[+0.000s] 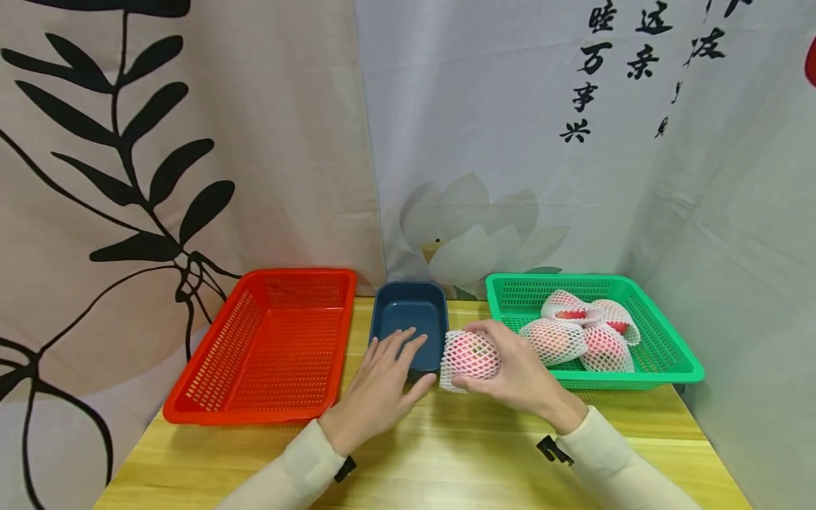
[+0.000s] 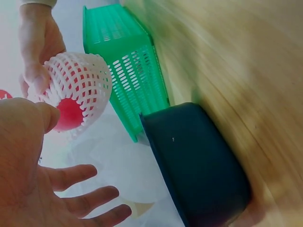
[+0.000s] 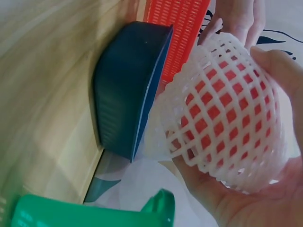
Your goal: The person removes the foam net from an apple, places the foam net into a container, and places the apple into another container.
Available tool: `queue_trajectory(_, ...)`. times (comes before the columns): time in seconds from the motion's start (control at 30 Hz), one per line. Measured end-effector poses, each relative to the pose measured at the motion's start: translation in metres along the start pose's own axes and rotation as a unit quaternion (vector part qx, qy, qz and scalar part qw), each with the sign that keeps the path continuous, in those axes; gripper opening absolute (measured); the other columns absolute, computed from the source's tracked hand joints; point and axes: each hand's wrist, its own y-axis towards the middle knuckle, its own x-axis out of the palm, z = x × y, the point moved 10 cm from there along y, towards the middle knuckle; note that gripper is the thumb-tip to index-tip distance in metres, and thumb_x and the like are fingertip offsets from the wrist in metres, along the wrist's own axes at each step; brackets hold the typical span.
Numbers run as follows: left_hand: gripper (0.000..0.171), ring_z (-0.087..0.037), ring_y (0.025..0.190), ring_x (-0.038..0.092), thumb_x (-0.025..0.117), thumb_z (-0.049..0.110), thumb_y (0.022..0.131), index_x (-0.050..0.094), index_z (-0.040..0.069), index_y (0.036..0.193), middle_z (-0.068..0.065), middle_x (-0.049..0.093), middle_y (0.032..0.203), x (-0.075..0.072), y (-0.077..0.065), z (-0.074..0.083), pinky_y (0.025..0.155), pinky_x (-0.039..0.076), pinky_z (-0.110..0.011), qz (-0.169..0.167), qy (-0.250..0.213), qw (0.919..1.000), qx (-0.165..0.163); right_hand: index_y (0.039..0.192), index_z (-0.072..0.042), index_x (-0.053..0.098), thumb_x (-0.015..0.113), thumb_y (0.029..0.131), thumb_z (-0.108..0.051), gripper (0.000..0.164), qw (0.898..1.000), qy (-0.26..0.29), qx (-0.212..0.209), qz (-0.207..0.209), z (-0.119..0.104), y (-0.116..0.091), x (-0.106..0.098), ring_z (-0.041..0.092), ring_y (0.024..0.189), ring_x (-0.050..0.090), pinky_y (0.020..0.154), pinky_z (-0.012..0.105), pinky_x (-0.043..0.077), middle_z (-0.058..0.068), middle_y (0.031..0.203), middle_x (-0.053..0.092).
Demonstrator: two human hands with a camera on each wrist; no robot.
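My right hand [image 1: 524,372] grips a round red fruit [image 1: 477,355] wrapped in a white foam net, thumb on one side and fingers on the other. In the right wrist view, the netted fruit [image 3: 225,113] fills the space between thumb and fingers. It is held just right of a dark blue plastic bin [image 1: 409,312]. My left hand [image 1: 381,386], fingers spread, is over the front of that bin and holds nothing. Seen from the left wrist, the left thumb [image 2: 49,116] overlaps the fruit's edge, and red skin shows through the net's opening.
A red perforated basket [image 1: 255,418] stands on the left of the wooden table [image 1: 446,453]. At the right is a green basket [image 1: 669,347] with several net-wrapped fruits [image 1: 608,347]. Printed cloth [image 1: 306,142] hangs close behind the containers.
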Motion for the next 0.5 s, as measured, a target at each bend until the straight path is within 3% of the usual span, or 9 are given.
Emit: queue_trajectory(0.5,0.067,-0.047,0.164,0.053,0.064,0.054,0.119,0.055,0.015,0.173,-0.018,0.055,0.178,0.004,-0.013,-0.003,0.135,0.039,-0.079,-0.011,0.007,0.9999,0.008,0.149,-0.016,0.067,0.104,0.087,-0.046,0.078,1.0,0.012,0.005,-0.025,0.003,-0.011,0.026,0.014,0.115,0.076,0.093,0.032,0.068,-0.001,0.137,0.077)
